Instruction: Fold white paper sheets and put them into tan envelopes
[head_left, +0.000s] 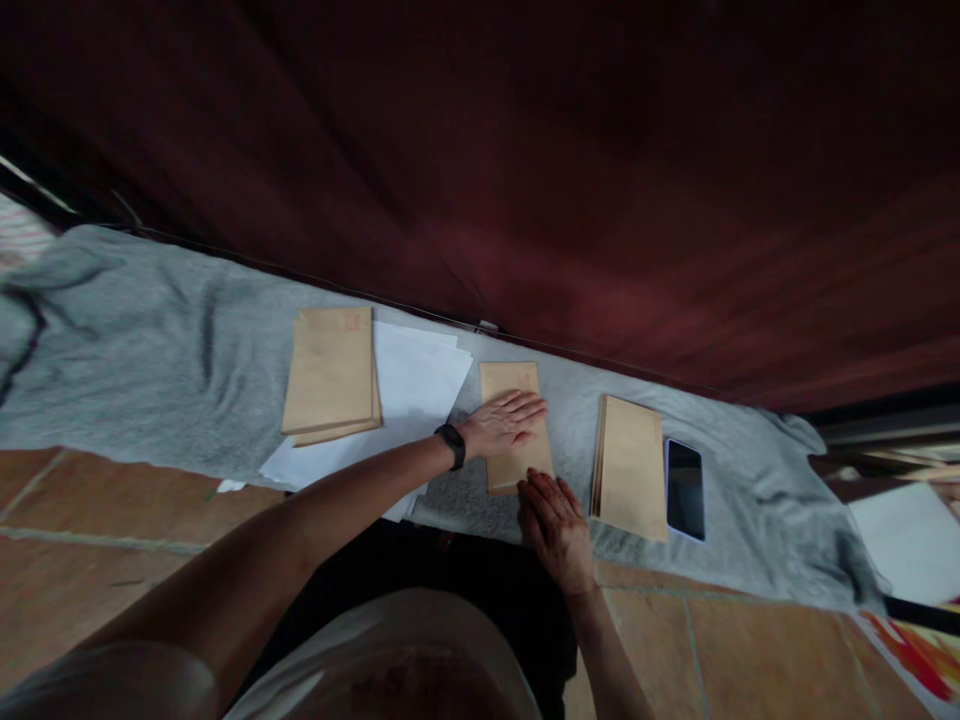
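A single tan envelope lies on the grey cloth in front of me. My left hand, with a black band on the wrist, lies flat on the envelope's middle, fingers stretched out. My right hand rests flat at the envelope's near right corner, fingers together and extended. Neither hand grips anything. A stack of tan envelopes sits just right of my right hand.
Another envelope stack lies to the left on loose white sheets. A dark phone lies right of the right stack. A dark red curtain hangs behind. Tiled floor borders the cloth; white paper lies far right.
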